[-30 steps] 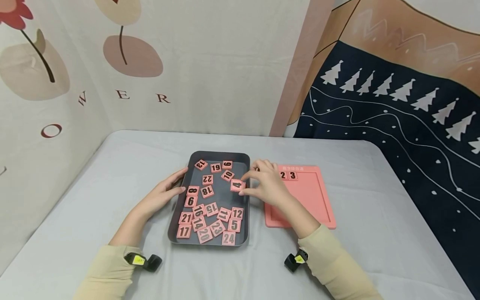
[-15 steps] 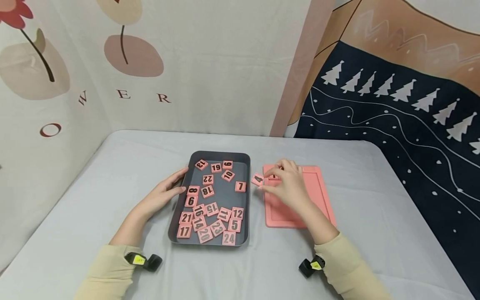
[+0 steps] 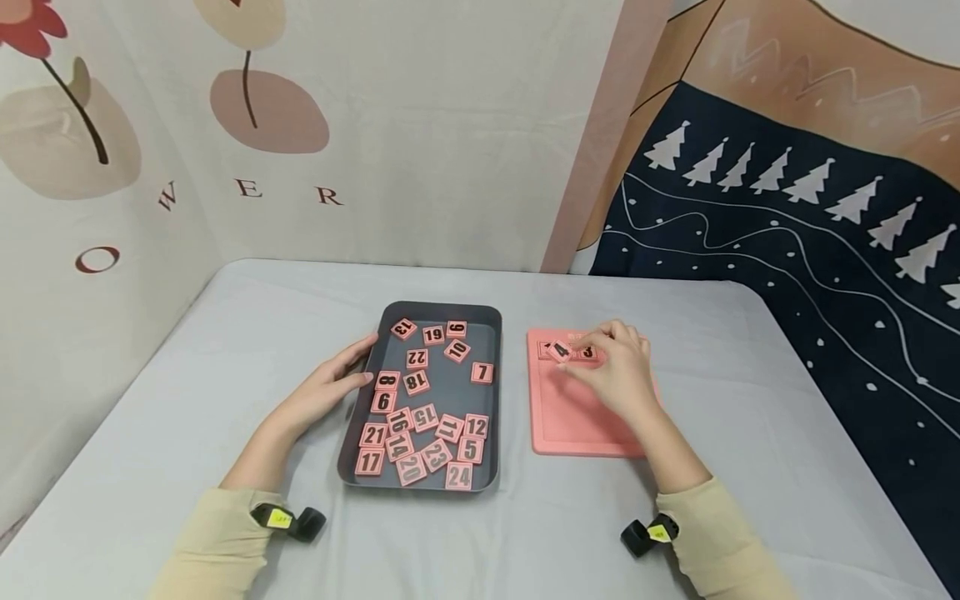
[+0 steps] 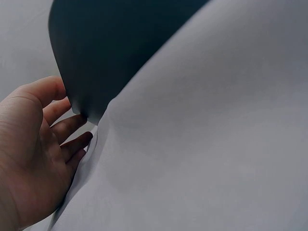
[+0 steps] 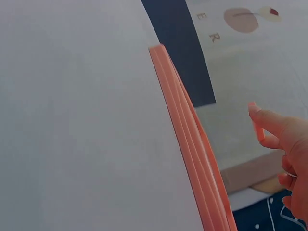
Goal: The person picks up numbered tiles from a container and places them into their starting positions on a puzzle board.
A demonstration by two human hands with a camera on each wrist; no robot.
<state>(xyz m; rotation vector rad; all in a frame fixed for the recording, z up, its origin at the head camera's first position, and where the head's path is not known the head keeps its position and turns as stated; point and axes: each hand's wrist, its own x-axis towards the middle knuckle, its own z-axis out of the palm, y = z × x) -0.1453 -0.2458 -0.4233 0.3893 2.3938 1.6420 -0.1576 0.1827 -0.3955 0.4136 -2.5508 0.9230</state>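
My right hand (image 3: 621, 371) pinches a pink number tile (image 3: 559, 351) marked 4 between thumb and fingertips. It is held tilted above the upper part of a pink square board (image 3: 573, 412). In the right wrist view the tile (image 5: 259, 132) appears edge-on, apart from the board's side (image 5: 185, 139). At the board's top row a tile marked 3 (image 3: 588, 352) shows, partly covered by my fingers. My left hand (image 3: 318, 390) rests against the left side of a dark grey tray (image 3: 453, 392), its fingers loosely extended along the wall (image 4: 77, 91).
Several number tiles lie scattered in the tray, among them a 7 (image 3: 482, 373), a 5 (image 3: 470, 451) and a 24 (image 3: 459, 476). Tray and board stand side by side on a white-covered table (image 3: 420, 542). Printed cloths (image 3: 420, 133) hang behind and to the right.
My right hand has lifted the 4 tile out of the tray and carried it right, over the board. The 7 tile in the tray is uncovered. My left hand stays at the tray.
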